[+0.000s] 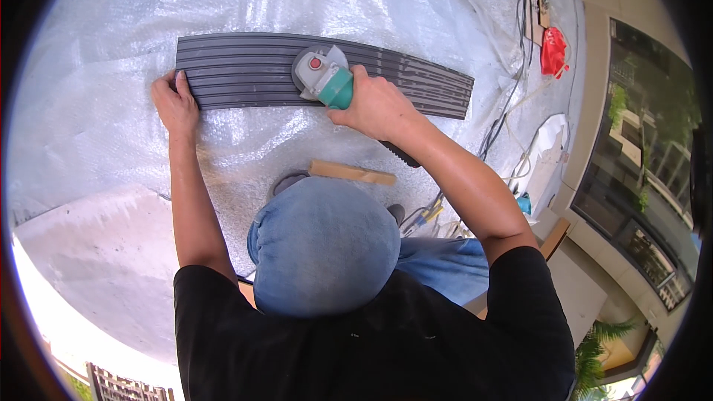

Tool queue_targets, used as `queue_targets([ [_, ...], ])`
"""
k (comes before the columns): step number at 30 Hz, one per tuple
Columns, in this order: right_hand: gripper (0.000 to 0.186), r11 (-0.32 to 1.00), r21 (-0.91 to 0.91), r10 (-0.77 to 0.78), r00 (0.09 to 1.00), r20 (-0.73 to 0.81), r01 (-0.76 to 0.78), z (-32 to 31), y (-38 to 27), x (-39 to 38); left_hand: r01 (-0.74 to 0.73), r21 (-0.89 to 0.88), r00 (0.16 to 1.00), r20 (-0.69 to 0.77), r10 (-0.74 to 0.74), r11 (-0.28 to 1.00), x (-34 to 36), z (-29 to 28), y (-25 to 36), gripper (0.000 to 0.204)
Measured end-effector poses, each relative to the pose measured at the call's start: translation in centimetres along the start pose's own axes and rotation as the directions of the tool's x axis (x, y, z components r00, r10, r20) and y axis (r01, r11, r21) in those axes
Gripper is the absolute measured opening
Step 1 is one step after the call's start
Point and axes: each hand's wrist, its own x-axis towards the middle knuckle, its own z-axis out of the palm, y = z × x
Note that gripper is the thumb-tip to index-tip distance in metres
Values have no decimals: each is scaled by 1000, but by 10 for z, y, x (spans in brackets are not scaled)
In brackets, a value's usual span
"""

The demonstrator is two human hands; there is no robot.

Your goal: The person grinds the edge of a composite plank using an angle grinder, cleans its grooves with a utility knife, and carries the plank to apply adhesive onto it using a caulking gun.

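A long dark grey board [245,70] with grooves along its length lies crosswise before me on silvery plastic sheeting. My left hand [176,104] grips its left end, the thumb on top and the fingers at the edge. In my right hand [377,106] is a green and grey angle grinder [336,87], held by its body over the middle of the board. Its disc rests on or just above the grooved face; I cannot tell if they touch. Pale dusty streaks show on the board's right part. My fingers hide some of the grinder's body.
Silvery sheeting [111,67] covers the ground. A wooden strip [353,172] lies between the board and my knee. Dark cables [512,67] run down the right side, near a red bag [553,52]. Farther right stands a wall with a large window [639,148].
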Motion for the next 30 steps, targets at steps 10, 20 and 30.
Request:
queue_targets([
  [10,93,973,-77,207,972,-112,-216,-7,117,9,-67,5,996,-64,67,998,1,-3,6,21],
  [20,87,994,-112,-6,993,-117,-7,-41,-5,9,-118,188,993,52,111,975,-8,-43,19,27],
  [30,82,950,-111,-296,955,-28,292,-13,-197,80,-81,4,992,-98,81,997,-43,-66,-6,11],
])
